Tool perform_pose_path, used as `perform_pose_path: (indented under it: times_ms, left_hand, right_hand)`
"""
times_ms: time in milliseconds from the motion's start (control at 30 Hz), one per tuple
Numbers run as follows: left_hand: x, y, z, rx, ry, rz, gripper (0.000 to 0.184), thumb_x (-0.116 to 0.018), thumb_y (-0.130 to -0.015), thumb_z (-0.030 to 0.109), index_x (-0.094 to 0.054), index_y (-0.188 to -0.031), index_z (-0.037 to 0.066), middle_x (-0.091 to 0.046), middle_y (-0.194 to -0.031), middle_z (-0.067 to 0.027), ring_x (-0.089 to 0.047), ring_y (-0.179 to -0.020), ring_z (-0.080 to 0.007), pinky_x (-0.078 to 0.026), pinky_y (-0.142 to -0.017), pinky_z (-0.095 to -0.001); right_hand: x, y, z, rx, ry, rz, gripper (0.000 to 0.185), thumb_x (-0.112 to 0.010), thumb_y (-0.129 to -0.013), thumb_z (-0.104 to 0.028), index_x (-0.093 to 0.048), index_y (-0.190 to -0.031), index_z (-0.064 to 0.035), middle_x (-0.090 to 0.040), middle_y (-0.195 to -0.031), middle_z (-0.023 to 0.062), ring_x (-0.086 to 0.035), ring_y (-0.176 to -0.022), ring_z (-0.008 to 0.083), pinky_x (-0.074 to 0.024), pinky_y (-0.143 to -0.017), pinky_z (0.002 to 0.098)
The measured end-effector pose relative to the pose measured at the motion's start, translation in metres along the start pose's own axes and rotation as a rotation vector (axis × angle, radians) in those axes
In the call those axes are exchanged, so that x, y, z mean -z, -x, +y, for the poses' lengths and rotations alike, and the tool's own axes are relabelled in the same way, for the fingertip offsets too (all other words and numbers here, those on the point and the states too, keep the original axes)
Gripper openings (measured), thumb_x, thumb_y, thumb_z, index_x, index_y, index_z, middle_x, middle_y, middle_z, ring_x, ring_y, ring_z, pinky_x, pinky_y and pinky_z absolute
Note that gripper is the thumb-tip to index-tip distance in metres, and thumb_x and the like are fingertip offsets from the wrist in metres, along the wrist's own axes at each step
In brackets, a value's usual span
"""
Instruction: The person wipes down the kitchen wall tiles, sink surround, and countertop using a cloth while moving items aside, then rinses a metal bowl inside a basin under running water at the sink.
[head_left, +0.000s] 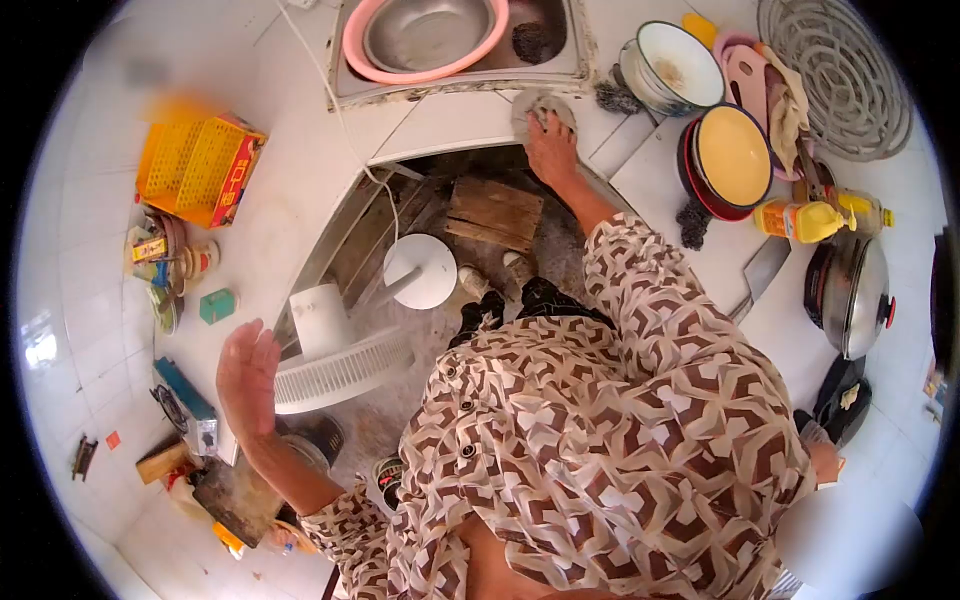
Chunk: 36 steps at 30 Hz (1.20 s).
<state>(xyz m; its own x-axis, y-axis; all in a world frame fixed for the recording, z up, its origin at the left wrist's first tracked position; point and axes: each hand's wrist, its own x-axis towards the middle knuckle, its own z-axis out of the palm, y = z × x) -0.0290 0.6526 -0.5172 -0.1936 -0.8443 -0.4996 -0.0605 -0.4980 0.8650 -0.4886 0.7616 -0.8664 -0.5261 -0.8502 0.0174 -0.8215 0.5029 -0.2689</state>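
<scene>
My right hand [552, 150] presses down on a grey rag [523, 108] at the counter's front edge, just below the sink, with its fingers bent over the cloth. My left hand [248, 375] is open and holds nothing that I can see. It is at the left part of the white tiled counter [265, 225], beside a white electric fan [345, 368] that stands by the counter's inner edge. A small green box [217, 306] sits a little beyond the left hand.
A pink basin [352, 50] with a metal bowl stands in the sink [560, 72]. Enamel bowls [735, 155], a cleaver [767, 265], an oil bottle [800, 220] and a lidded pan [858, 300] line the right side. A yellow basket [190, 165] is left. Another person's hand [824, 463] shows lower right.
</scene>
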Motion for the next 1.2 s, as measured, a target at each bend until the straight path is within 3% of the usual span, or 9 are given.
perform_pose_path:
  times_ms: [67,200,300,500,633,833,1000,1100,1200]
  left_hand:
    - [-0.001,0.0,-0.005,-0.001,0.03,-0.039,0.039,-0.056,-0.091,0.026,-0.051,-0.119,-0.001,-0.054,-0.122,-0.016,-0.054,-0.109,-0.0242,-0.043,-0.097,-0.0381]
    - [0.011,-0.002,-0.008,-0.033,-0.006,0.001,0.039,-0.055,-0.092,0.026,-0.052,-0.119,-0.002,-0.054,-0.122,-0.0155,-0.054,-0.109,-0.0245,-0.042,-0.097,-0.037]
    - [0.027,0.003,-0.02,-0.034,0.026,-0.012,0.04,-0.055,-0.092,0.027,-0.052,-0.12,-0.001,-0.053,-0.124,-0.0145,-0.054,-0.111,-0.0241,-0.042,-0.098,-0.0368]
    - [0.057,0.023,-0.059,0.011,0.121,0.111,0.04,-0.054,-0.092,0.026,-0.051,-0.121,-0.001,-0.052,-0.124,-0.0147,-0.051,-0.111,-0.026,-0.038,-0.101,-0.0387]
    - [0.073,0.016,-0.077,0.051,0.193,0.024,0.042,-0.054,-0.092,0.026,-0.049,-0.123,-0.002,-0.05,-0.128,-0.0163,-0.048,-0.118,-0.0286,-0.036,-0.102,-0.0408]
    - [0.087,0.018,-0.083,0.075,0.187,0.045,0.043,-0.055,-0.092,0.028,-0.049,-0.123,-0.001,-0.05,-0.128,-0.0165,-0.05,-0.116,-0.0258,-0.04,-0.1,-0.0403]
    - [0.1,0.047,-0.098,0.089,0.351,0.052,0.035,-0.053,-0.093,0.026,-0.054,-0.116,-0.001,-0.057,-0.121,-0.014,-0.057,-0.105,-0.0213,-0.047,-0.091,-0.035]
    - [0.111,0.061,-0.112,0.135,0.442,0.067,0.032,-0.052,-0.094,0.025,-0.055,-0.114,0.0,-0.057,-0.12,-0.0134,-0.058,-0.104,-0.0201,-0.049,-0.088,-0.0337]
    - [0.082,0.056,-0.136,0.147,0.492,0.03,0.029,-0.052,-0.094,0.024,-0.056,-0.113,0.003,-0.059,-0.119,-0.0125,-0.059,-0.104,-0.0189,-0.05,-0.085,-0.0324]
  right_hand:
    - [0.009,0.001,0.022,0.165,0.057,-0.068,0.047,-0.054,-0.085,-0.018,-0.046,-0.131,-0.0099,-0.042,-0.129,0.022,-0.042,-0.117,0.0374,-0.0307,-0.096,0.0466]
    - [0.065,0.04,0.034,0.126,0.148,0.012,0.033,-0.053,-0.083,-0.016,-0.056,-0.109,0.0043,-0.049,-0.115,0.0211,-0.048,-0.108,0.0334,-0.0317,-0.092,0.0439]
    - [0.071,0.05,0.028,-0.022,0.438,-0.225,0.023,-0.054,-0.082,-0.014,-0.06,-0.097,0.003,-0.051,-0.105,0.0194,-0.05,-0.099,0.0322,-0.0345,-0.087,0.0444]
    - [0.031,0.047,0.011,0.044,0.405,0.002,0.021,-0.056,-0.08,-0.013,-0.065,-0.093,0.0007,-0.054,-0.098,0.0176,-0.052,-0.096,0.0338,-0.0415,-0.082,0.0498]
    - [0.052,0.048,0.015,0.14,0.061,-0.178,0.026,-0.059,-0.073,-0.004,-0.062,-0.098,0.0055,-0.055,-0.101,0.0203,-0.052,-0.097,0.0384,-0.0436,-0.088,0.0459]
    - [0.061,0.06,-0.069,-0.521,-1.408,-0.791,0.032,-0.061,-0.088,-0.014,-0.054,-0.115,0.001,-0.057,-0.115,0.0124,-0.057,-0.105,0.0252,-0.0489,-0.085,0.0413]
    - [0.087,0.06,-0.13,-0.506,-1.769,-0.739,0.046,-0.061,-0.087,-0.017,-0.045,-0.127,-0.0012,-0.057,-0.114,0.0112,-0.06,-0.098,0.0263,-0.0523,-0.08,0.0417]
    - [0.097,0.046,-0.143,-0.472,-1.943,-1.026,0.052,-0.062,-0.085,-0.021,-0.042,-0.129,-0.0006,-0.055,-0.118,0.0119,-0.058,-0.102,0.0277,-0.0521,-0.08,0.0418]
    - [0.138,0.041,-0.167,-0.353,-2.03,-0.914,0.053,-0.058,-0.086,-0.024,-0.042,-0.13,-0.0002,-0.052,-0.124,0.015,-0.056,-0.105,0.0317,-0.0524,-0.079,0.0444]
